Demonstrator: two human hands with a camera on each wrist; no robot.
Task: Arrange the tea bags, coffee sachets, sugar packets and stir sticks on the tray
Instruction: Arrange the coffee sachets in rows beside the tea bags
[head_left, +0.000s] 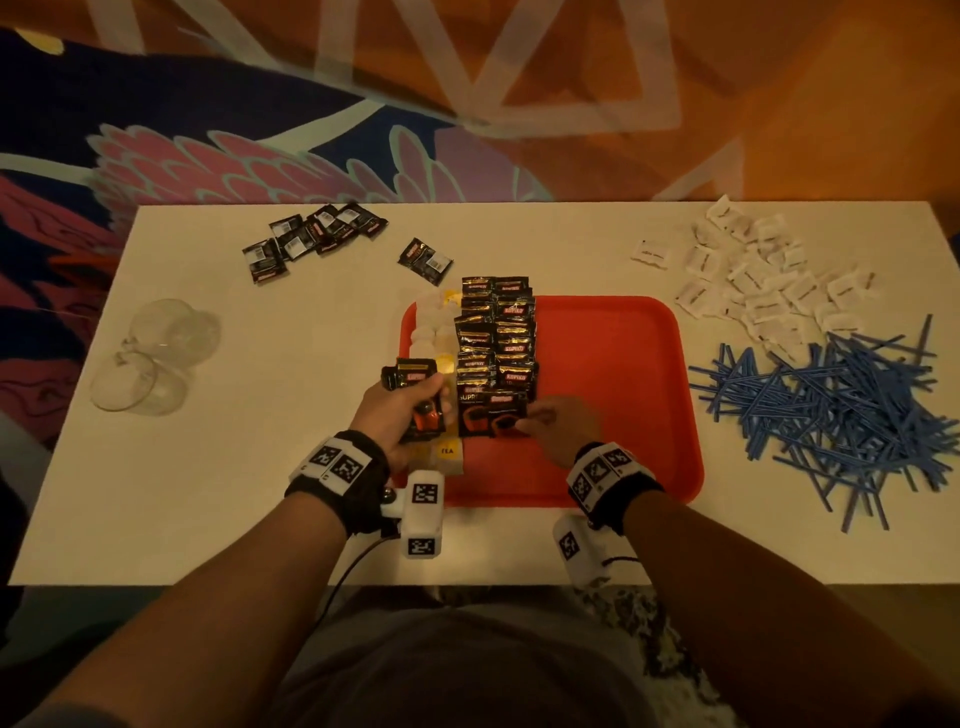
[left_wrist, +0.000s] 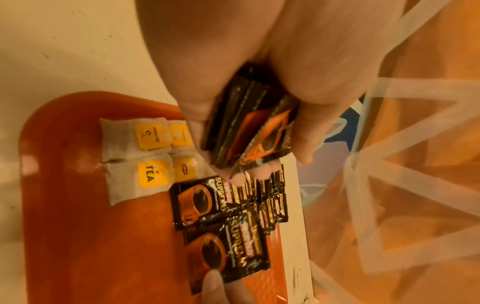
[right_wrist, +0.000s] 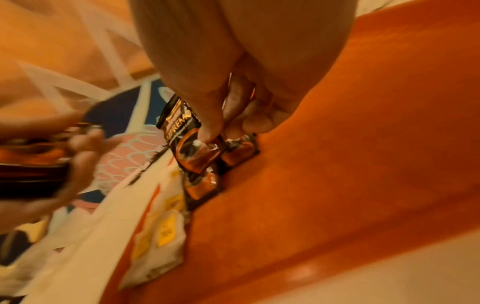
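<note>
A red tray (head_left: 623, 389) lies mid-table. Along its left side runs a column of tea bags (head_left: 431, 332) with yellow tags (left_wrist: 145, 156). Beside them lie two overlapping rows of black coffee sachets (head_left: 493, 338). My left hand (head_left: 410, 410) hovers over the tray's left edge and grips a stack of coffee sachets (left_wrist: 246, 127). My right hand (head_left: 545, 421) pinches the nearest coffee sachet (right_wrist: 192, 152) of the right row, low on the tray, with the thumb on its face. White sugar packets (head_left: 753, 280) and blue stir sticks (head_left: 831, 410) lie off the tray at the right.
Loose coffee sachets (head_left: 311, 236) lie at the back left, with one more (head_left: 425, 260) just behind the tray. Clear glass cups (head_left: 150, 358) lie on their sides at the left. The tray's right half shows bare red. A patterned carpet lies beyond the table's far edge.
</note>
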